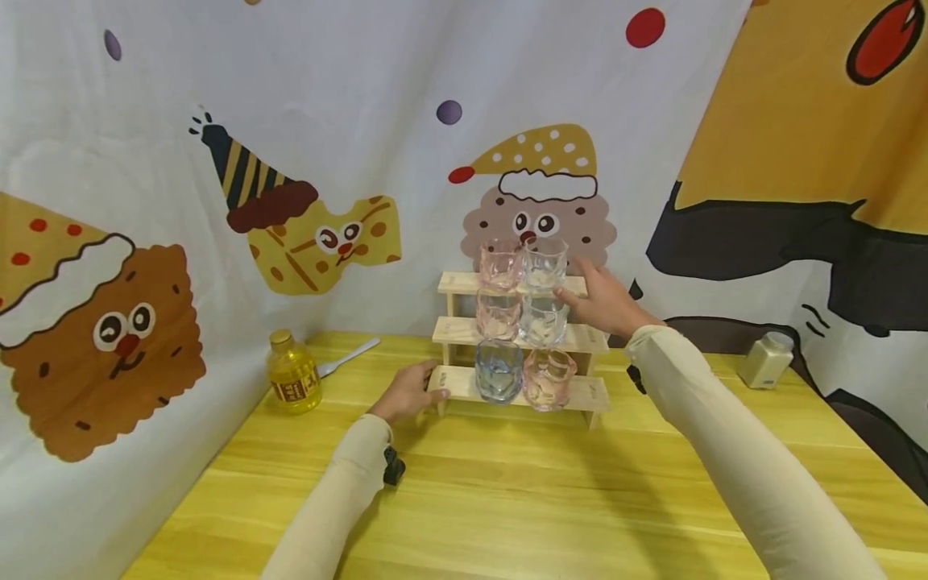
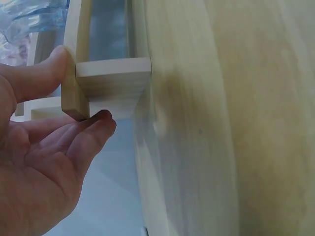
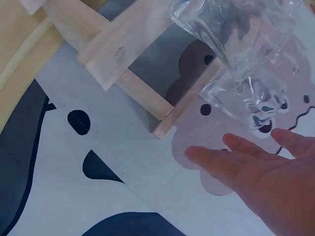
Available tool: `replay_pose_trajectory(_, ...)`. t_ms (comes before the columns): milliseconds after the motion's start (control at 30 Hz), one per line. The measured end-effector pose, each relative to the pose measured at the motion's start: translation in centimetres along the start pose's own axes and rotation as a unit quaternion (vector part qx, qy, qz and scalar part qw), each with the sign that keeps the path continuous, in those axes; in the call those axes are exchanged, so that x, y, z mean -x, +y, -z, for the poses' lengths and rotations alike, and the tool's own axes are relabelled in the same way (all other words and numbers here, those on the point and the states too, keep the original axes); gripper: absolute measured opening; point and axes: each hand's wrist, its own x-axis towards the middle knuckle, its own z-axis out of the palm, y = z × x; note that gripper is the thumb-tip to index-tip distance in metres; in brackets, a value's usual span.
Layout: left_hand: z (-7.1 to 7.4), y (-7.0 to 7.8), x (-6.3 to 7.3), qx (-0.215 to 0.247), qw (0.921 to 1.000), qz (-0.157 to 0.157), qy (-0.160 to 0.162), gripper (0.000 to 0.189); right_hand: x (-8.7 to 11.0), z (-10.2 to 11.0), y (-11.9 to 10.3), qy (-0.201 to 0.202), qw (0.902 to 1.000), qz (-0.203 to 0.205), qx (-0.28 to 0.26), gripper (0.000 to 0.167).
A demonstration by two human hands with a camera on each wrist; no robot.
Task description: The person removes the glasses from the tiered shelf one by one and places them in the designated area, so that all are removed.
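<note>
A three-tier wooden display rack [image 1: 590,393] stands on the table with two tumblers per tier. A pink glass [image 1: 500,266] and a clear glass [image 1: 545,263] share the top board. Another pink glass [image 1: 498,316] and clear glass [image 1: 544,321] are on the middle one. The lowest carries a blue glass [image 1: 499,372] and a pink glass [image 1: 548,380]. My left hand [image 1: 408,393] pinches the lowest board's left end, thumb on top, as the left wrist view shows. Beside the upper clear glass, my right hand [image 1: 605,298] is extended, apart from the glasses in the right wrist view.
To the left stands a bottle of yellow oil [image 1: 293,374], with a white utensil handle [image 1: 350,357] behind it. A small white-filled jar [image 1: 767,360] is at the far right. Behind the rack hangs a cartoon-printed cloth [image 1: 406,64]. Wood-grain table [image 1: 507,499] extends in front.
</note>
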Motion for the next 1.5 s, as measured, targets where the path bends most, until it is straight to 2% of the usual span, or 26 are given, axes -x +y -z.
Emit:
replay_pose_trajectory(133, 0.1, 0.0, -0.2, 0.000, 1.0000, 0.007, -0.003, 0.071, -1.6, 0.2, -0.2, -0.006, 0.9997, -0.014, -0.018, 0.082)
replay_pose_trajectory(367, 0.1, 0.1, -0.6, -0.007, 0.9998, 0.017, 0.002, 0.070, -4.2, 0.5, -0.7, 0.012, 0.9978, -0.044, -0.047, 0.081)
replay_pose_trajectory(500, 0.1, 0.3, -0.8, -0.025, 0.9995, 0.020, 0.006, 0.070, -5.3, 0.3, -1.0, 0.020, 0.9968, -0.063, -0.045, 0.081)
replay_pose_trajectory(733, 0.2, 0.6, -0.7, -0.022, 0.9995, 0.020, 0.007, 0.069, -6.8, -0.2, -1.4, 0.023, 0.9946, -0.087, -0.051, 0.084)
replay_pose_trajectory(900, 0.2, 0.8, -0.5, -0.024, 0.9995, 0.018, 0.006, 0.069, -7.3, -0.7, -1.2, 0.023, 0.9918, -0.102, -0.073, 0.086)
replay_pose_trajectory(1267, 0.0, 0.8, -0.5, -0.017, 0.9995, 0.021, 0.017, 0.070, -7.8, -1.2, -0.6, 0.053, 0.9817, -0.113, -0.144, 0.085)
replay_pose_trajectory(1500, -0.1, 0.6, -0.5, -0.019, 0.9993, 0.022, 0.022, 0.068, -7.6, -1.3, -0.5, 0.063, 0.9723, -0.137, -0.179, 0.086)
